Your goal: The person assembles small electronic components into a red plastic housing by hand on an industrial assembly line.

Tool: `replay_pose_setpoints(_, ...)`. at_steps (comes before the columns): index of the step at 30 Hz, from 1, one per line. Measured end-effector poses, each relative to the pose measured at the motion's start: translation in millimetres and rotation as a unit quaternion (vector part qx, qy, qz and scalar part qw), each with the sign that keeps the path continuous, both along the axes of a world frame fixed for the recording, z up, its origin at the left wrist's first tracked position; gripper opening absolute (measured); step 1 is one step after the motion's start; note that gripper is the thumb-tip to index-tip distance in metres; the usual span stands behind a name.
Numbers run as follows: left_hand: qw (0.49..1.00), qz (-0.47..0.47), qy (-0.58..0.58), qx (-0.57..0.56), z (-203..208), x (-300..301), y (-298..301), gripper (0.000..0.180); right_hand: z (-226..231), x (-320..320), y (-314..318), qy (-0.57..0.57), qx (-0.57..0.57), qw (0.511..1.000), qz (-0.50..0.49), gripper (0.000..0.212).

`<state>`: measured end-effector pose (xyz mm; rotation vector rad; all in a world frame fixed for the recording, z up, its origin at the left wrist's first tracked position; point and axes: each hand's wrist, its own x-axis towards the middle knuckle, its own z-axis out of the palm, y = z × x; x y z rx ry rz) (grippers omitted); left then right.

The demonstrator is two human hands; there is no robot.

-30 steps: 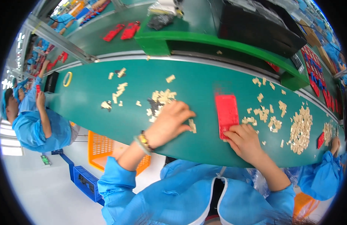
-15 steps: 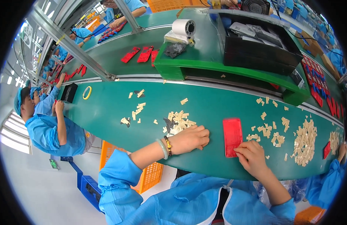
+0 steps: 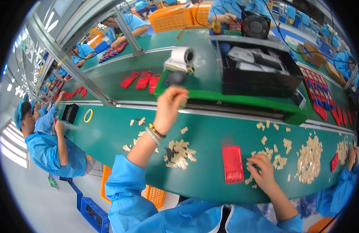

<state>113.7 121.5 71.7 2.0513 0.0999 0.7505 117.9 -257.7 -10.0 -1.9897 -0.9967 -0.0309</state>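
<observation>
My left hand [image 3: 172,105] is raised over the far side of the green table, in front of the green shelf. Its fingers are pinched and blurred; a pale bit shows beneath them, too unclear to name. A bracelet and a bangle circle that wrist. A red rectangular phone-case-like shell [image 3: 233,165] lies before me, with slots along its near end. Just right of it is my right hand [image 3: 261,171], thumb and fingers curled together, apart from the shell. Small beige pieces [image 3: 279,162] lie around that hand. A heap of beige pieces with dark scraps [image 3: 180,154] sits left of the shell.
A large beige heap [image 3: 309,159] spreads at the right, near another person's hand [image 3: 353,156]. A black bin [image 3: 261,73] and white roll [image 3: 182,55] stand on the green shelf [image 3: 241,99]. A yellow tape ring [image 3: 88,115] lies left. Co-workers stand beyond.
My left hand has gone from beside the beige heap forward toward the shelf. My right hand has come off the red shell, whose upper face now shows slots. The view has tilted up.
</observation>
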Motion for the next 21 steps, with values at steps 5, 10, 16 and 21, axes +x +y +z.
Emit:
replay_pose_setpoints(5, 0.929, -0.231, 0.129, -0.259, -22, -21, -110, 0.004, 8, 4, 28, 0.157, 0.089, 0.984, -0.006, 0.046)
replay_pose_setpoints(10, 0.922, -0.252, 0.092, -0.28, -35, -50, -160, 0.003, 16, -7, 59, 0.295, 0.337, 0.893, 0.047, 0.039)
replay_pose_setpoints(16, 0.917, -0.249, 0.106, -0.292, -35, -63, -153, 0.015, 25, -9, 49, 0.219, 0.276, 0.935, 0.04, 0.013)
replay_pose_setpoints(21, 0.991, -0.06, -0.077, 0.096, -19, -18, -95, 0.043, 25, -6, 43, 0.126, 0.225, 0.966, -0.003, 0.01)
